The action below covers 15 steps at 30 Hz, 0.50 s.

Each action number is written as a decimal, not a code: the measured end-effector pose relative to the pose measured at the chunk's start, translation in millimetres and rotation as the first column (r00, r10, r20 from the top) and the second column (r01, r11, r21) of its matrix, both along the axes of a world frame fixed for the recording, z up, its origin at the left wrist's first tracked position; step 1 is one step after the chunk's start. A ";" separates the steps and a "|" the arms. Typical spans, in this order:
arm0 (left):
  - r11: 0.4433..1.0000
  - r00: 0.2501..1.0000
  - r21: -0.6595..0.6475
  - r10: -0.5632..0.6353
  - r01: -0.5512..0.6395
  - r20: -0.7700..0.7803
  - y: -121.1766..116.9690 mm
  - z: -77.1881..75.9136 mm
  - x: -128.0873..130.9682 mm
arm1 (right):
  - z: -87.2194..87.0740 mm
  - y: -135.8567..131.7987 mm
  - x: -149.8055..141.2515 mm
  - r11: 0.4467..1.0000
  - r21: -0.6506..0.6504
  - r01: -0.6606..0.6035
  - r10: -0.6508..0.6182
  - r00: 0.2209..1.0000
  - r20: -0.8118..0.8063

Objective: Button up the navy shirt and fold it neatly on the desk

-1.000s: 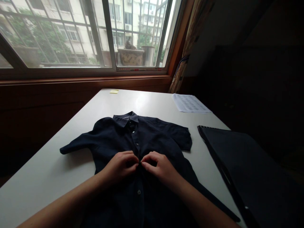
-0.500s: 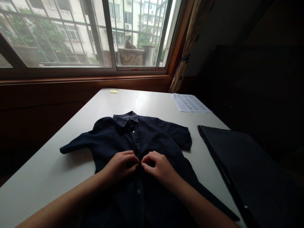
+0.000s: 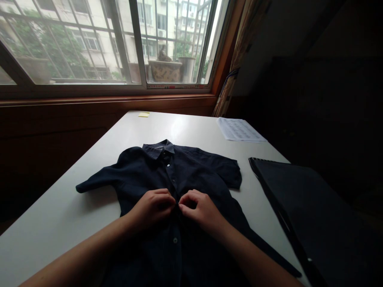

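A dark navy short-sleeved shirt [image 3: 197,167] lies front side up, its collar toward the window and its sleeves spread. Along its front placket, light buttons show above and below my hands, such as the lower button [image 3: 175,240]. My left hand [image 3: 157,205] pinches the placket from the left, thumb and fingertips together. From the right, my right hand [image 3: 196,205] pinches the same spot, its thumb and index finger forming a ring. The fingertips of both hands nearly meet. Whatever button or buttonhole lies between them is hidden.
The shirt rests on a white table [image 3: 60,215]. A black folder-like item [image 3: 299,199] lies along the right edge. Printed sheets [image 3: 239,130] are at the far right corner, a yellow sticky note [image 3: 144,114] at the far left. Beyond stand a barred window and a curtain [image 3: 229,87].
Almost nothing differs. Both hands stay pinched at the same place on the placket, with only a very slight shift of the fingers.
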<state>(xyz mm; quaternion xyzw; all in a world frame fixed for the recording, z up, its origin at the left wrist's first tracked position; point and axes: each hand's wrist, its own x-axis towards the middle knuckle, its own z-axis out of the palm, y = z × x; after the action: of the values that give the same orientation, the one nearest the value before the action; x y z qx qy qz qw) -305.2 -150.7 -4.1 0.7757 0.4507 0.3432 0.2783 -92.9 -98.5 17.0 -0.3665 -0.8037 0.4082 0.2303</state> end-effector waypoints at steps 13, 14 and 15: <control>1.000 1.000 -0.022 0.014 -0.015 -0.016 -0.4 4.8 1.5 | 2.3 1.7 1.9 0.999 0.010 -0.036 0.036 0.999 -0.013; 0.999 1.000 -0.026 0.020 -0.021 -0.022 -0.5 6.2 2.0 | 2.4 1.4 1.8 0.999 0.018 -0.035 0.036 0.999 -0.016; 0.999 0.999 -0.031 0.024 -0.025 -0.027 -0.6 7.6 2.2 | 2.3 1.1 1.6 0.999 0.024 -0.033 0.034 0.999 -0.020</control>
<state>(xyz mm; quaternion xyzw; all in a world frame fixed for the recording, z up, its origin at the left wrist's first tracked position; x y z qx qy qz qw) -302.9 -151.3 3.5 0.7702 0.4690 0.3291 0.2803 -91.3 -97.4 19.3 -0.3462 -0.8123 0.4059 0.2359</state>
